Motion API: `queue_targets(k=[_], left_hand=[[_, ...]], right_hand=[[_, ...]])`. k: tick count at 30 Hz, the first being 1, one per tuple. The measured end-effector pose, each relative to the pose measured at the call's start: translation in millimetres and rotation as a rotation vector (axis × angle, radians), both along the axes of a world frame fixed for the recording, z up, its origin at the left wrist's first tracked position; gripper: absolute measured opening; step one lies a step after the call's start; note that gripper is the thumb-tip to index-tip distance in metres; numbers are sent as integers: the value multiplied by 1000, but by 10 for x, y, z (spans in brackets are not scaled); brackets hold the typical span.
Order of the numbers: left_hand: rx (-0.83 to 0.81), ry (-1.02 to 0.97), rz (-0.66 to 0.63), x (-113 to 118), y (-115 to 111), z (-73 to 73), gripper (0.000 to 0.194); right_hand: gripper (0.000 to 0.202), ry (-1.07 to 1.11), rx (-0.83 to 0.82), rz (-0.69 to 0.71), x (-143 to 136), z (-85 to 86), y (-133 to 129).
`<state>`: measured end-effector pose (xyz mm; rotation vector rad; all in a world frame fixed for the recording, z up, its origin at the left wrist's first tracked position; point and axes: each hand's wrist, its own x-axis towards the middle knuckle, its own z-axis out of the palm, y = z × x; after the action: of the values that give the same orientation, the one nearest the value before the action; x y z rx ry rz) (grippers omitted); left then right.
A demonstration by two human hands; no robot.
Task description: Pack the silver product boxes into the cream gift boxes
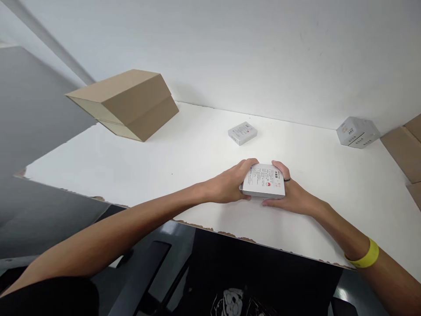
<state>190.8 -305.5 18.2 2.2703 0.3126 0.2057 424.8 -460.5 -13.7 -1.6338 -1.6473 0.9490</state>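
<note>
A small white printed box (264,180) is held between my two hands above the white table, its text side facing up. My left hand (227,182) grips its left end, the thumb along the far edge and fingertips underneath. On the right end my right hand (289,191), with a dark ring, is closed round the box in the same way. Beyond them, a similar white box (242,133) lies flat on the table.
A large brown cardboard box (131,103) lies tilted at the back left. Grey-white boxes (358,131) are grouped at the back right, beside brown cardboard (403,151). The white table (148,171) has a chipped front edge and meets a wall behind.
</note>
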Motion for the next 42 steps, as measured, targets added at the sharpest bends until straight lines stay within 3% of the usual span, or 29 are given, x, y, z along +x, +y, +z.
queue_targets(k=[4,7,11,14,18,20,24,27,29,31,34,36,39,42], left_hand=[[5,8,-39,3,82,-51,85],[-49,4,-42,57,266,-87,97],[-12,-5,203,8,578,-70,97],[58,52,443,-262,695,-8,87],[79,133,586,-763,673,110,71],[71,161,640,-971,659,165,54],[36,159,803,-1174,629,227,29],[9,70,931,-1071,462,220,42],[17,1,976,-895,276,205,62],[52,-50,988,-696,90,198,74],[79,-82,968,-499,-86,208,52],[72,-86,940,-472,-130,218,43],[74,-91,890,-508,-142,214,44],[78,-98,849,-533,-133,170,46]], right_hand=[[114,55,15,-44,-86,22,-2],[103,-10,114,-233,-274,-30,78],[110,-155,101,-474,-755,4,328],[123,-225,31,-391,-1156,114,488],[102,-359,74,-146,-1407,176,470],[88,-372,98,-138,-1361,139,406],[70,-381,85,-282,-1063,41,429],[68,-418,105,-397,-791,27,735],[81,-434,101,-484,-633,39,1070],[96,-440,75,-553,-518,54,1443],[103,-447,31,-595,-449,74,1911],[94,-459,4,-601,-459,83,2088],[82,-506,-19,-622,-496,94,2124],[85,-574,-52,-653,-459,150,1960]])
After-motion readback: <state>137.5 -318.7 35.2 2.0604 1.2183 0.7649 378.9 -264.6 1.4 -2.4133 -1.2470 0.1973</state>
